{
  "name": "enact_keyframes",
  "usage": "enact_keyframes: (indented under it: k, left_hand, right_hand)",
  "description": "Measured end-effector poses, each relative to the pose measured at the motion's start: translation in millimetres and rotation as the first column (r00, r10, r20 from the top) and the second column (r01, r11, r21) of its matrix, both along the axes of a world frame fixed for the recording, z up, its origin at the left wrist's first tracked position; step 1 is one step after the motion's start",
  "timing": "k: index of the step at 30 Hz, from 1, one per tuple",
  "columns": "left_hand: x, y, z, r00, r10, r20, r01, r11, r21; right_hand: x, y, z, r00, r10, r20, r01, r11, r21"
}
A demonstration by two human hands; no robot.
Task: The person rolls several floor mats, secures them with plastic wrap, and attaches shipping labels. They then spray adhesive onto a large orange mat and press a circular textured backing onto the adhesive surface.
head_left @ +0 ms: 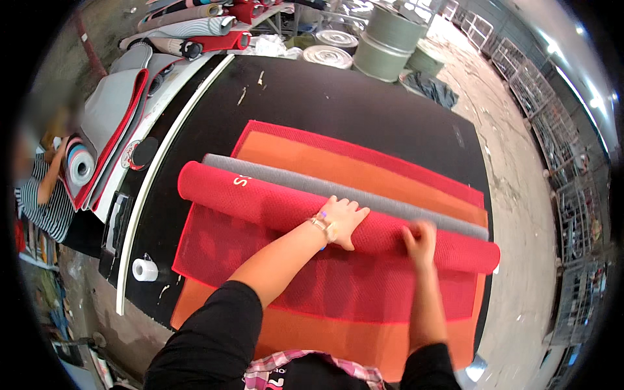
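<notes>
A rolled red mat (273,203) lies slantwise in front of me, with pale lettering near its left end. My left hand (341,224) presses on the roll with fingers spread, a bracelet at its wrist. Farther right, my right hand (421,242) is at the roll with its fingers curled in, slightly blurred; anything inside them is hidden. A grey roll or edge (364,196) runs along the far side of the red one. Beneath are a flat red mat (325,286) and orange sheets (312,159).
The black table (188,260) carries a long pale strip (170,153) and a small white tape roll (145,269) at left. Rolled mats (188,26) lie at the far left, drums (388,42) behind. A person in a striped shirt (49,201) handles a roll. Wire cages (578,221) line the right.
</notes>
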State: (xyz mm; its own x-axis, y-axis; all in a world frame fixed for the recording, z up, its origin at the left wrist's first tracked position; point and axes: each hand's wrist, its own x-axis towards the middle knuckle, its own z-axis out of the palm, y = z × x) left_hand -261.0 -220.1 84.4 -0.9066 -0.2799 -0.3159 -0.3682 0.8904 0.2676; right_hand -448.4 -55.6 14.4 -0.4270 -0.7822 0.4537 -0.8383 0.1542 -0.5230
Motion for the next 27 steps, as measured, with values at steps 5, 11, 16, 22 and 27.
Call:
enact_keyframes:
  k: [5, 11, 16, 22, 27]
  left_hand:
    - [-28.1, -63.5, -21.1, 0.969, -0.153, -0.193, 0.192, 0.959, 0.206]
    - [-3.6, -17.0, 43.4, 0.984, -0.058, -0.171, 0.067, 0.997, 0.047]
    - [61.0, 63.6, 140.2, 0.814, -0.229, -0.534, -0.092, 0.857, -0.508]
    - [100.7, 125.9, 227.6, 0.605, -0.409, -0.683, -0.307, 0.672, -0.674]
    - [118.8, 150.1, 166.7, 0.868, -0.186, -0.460, 0.043, 0.951, -0.305]
  right_hand:
    - [112.4, -4.5, -52.6, -0.451, -0.014, 0.892, 0.007, 1.000, 0.019]
    - [84.2, -98.7, -71.3, -0.473, 0.160, 0.867, 0.107, 0.986, -0.124]
    - [66.9, -93.3, -21.8, -0.275, 0.127, 0.953, 0.111, 0.989, -0.100]
    - [82.0, -57.9, 65.9, 0.025, 0.130, 0.991, 0.053, 0.990, -0.131]
    - [170.7, 55.0, 57.6, 0.291, 0.058, 0.955, -0.007, 0.998, -0.058]
